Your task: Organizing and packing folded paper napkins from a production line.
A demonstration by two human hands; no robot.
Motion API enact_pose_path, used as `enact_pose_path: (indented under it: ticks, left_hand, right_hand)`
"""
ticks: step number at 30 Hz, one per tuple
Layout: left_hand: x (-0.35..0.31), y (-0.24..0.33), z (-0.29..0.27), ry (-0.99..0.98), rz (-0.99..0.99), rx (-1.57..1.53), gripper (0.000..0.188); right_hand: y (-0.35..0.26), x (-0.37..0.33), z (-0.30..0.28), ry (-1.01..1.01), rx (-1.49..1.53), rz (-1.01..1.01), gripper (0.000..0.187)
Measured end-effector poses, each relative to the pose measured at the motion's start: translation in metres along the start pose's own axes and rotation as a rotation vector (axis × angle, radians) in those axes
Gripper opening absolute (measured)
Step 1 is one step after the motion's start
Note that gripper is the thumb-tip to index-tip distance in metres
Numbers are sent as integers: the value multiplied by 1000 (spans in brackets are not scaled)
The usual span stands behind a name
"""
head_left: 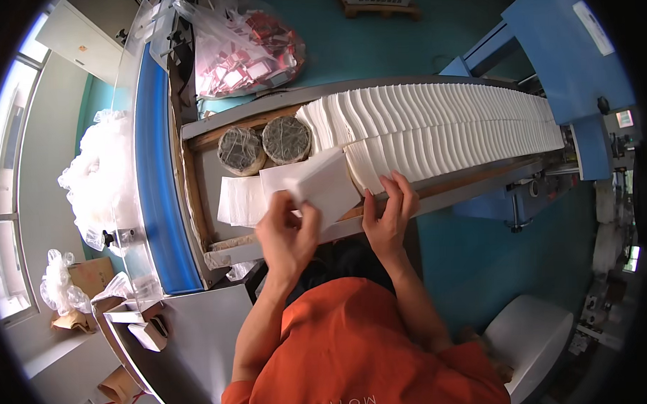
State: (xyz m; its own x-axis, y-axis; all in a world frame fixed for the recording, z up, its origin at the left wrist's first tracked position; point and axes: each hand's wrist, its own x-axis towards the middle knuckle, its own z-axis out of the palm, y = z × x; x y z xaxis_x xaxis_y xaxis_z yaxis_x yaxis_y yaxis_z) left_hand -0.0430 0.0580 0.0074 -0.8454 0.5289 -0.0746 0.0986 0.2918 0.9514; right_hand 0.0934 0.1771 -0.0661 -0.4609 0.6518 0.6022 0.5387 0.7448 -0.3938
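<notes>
My left hand (289,235) is closed in a pinch at the lower edge of a flat white paper piece (330,184), slightly blurred, which lies tilted against the near row's left end. My right hand (389,217) has its fingers apart, with the fingertips touching the near side of the standing row of white paper pieces (400,149). A second row (406,110) runs along behind it. Left of my left hand, a low white paper stack (239,199) lies in the trough. Two round, film-wrapped weights (287,139) (241,151) sit against the far row's left end.
The long trough's metal rim (263,104) surrounds the rows. A blue belt strip (160,165) crosses its left end. Behind stands a clear bag of red and white boxes (251,58). A blue machine (567,44) is at the right, and a white rounded object (531,344) lower right.
</notes>
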Motion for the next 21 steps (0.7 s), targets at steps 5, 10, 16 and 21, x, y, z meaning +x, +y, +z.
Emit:
enact_pose_path:
  ticks: [5,10,16,21]
  left_hand:
    - [-6,-76,-114,678,-48,-791,16]
    - [-22,-264,-247,788,-310,-1340,18]
    - [40,-296,-216,1061,-172,-1277,27]
    - [60,-298,-246,1079,17,-1486,32]
  right_hand:
    - [2,-3,3,52,18,1,37]
    - [-2,-2,3,77,-31,-71,31]
    - [4,-5,4,91,-80,-87,27]
    - [-5,-3,6,18,-9,-106,28]
